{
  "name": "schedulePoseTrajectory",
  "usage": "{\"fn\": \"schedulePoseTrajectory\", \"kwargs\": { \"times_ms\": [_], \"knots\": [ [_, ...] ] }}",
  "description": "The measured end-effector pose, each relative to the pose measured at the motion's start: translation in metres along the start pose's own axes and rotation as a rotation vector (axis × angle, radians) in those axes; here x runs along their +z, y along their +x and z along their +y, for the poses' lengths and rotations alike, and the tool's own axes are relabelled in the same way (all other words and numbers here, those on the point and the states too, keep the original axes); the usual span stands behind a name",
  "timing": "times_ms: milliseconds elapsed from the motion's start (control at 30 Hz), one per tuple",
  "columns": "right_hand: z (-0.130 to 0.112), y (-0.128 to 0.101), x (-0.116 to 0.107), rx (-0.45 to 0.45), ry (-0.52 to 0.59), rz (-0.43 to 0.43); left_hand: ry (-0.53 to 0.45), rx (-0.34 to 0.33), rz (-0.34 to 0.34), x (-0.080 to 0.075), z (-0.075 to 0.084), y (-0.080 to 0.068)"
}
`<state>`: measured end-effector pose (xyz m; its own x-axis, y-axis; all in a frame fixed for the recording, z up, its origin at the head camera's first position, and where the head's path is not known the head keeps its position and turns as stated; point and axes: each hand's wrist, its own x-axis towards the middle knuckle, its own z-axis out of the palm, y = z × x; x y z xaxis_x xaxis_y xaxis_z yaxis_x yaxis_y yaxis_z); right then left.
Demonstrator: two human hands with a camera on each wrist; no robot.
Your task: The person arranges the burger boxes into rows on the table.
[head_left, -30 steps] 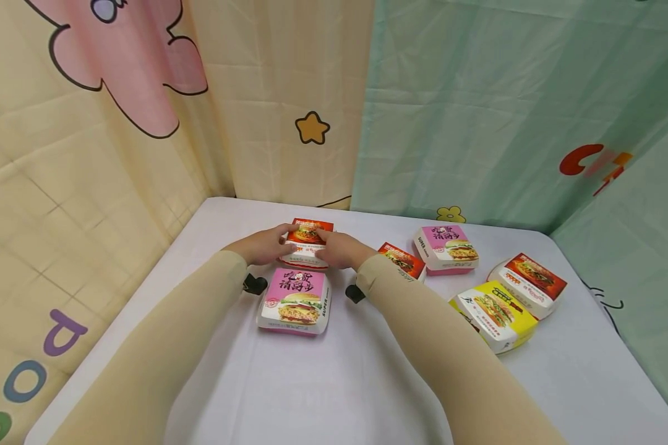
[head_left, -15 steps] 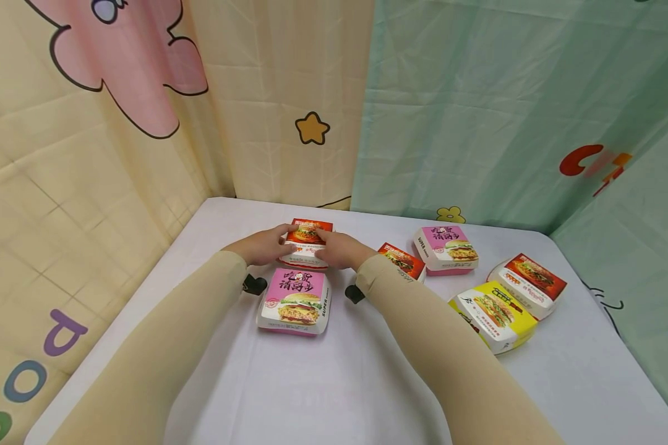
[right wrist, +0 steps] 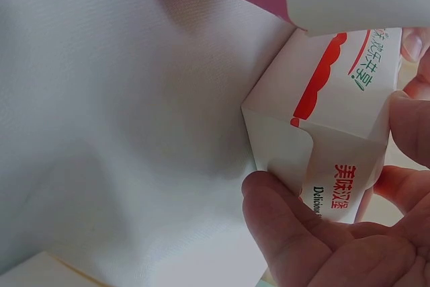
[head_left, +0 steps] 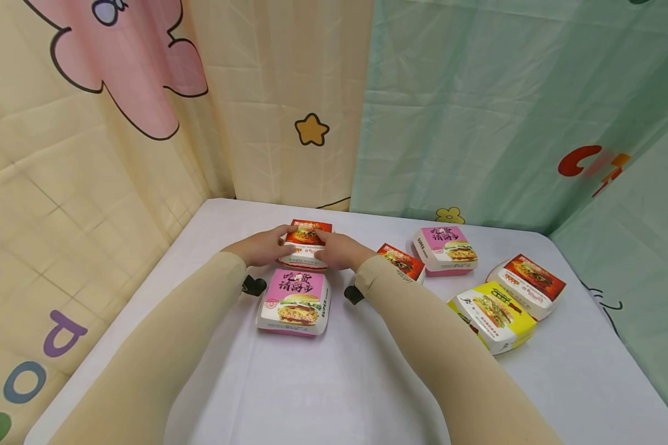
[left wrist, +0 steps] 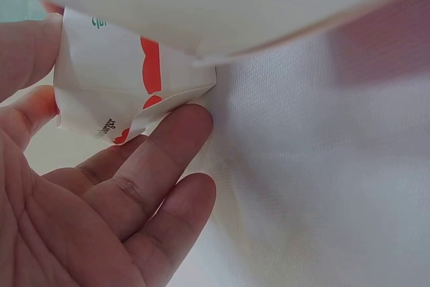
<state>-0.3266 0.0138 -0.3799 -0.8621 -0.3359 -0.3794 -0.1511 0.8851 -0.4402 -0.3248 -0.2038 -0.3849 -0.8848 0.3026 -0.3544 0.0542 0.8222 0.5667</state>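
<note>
Currently a red-topped burger box [head_left: 307,243] is gripped from both sides at the far middle of the white table [head_left: 323,383] — left hand [head_left: 261,247] and right hand [head_left: 336,250] curled against its walls, just beyond a pink box [head_left: 295,301]. Four boxes at the right are judged still unhandled. Whether it is lifted cannot be told — its underside is hidden.
</note>
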Motion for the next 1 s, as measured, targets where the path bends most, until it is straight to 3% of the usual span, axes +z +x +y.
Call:
{"fn": "schedulePoseTrajectory", "kwargs": {
  "times_ms": [1000],
  "knots": [
    [-0.002, -0.0051, -0.0001, -0.012, 0.015, 0.025, -0.016, 0.004, 0.018, 0.0031, -0.0019, -0.0058]
  ]
}}
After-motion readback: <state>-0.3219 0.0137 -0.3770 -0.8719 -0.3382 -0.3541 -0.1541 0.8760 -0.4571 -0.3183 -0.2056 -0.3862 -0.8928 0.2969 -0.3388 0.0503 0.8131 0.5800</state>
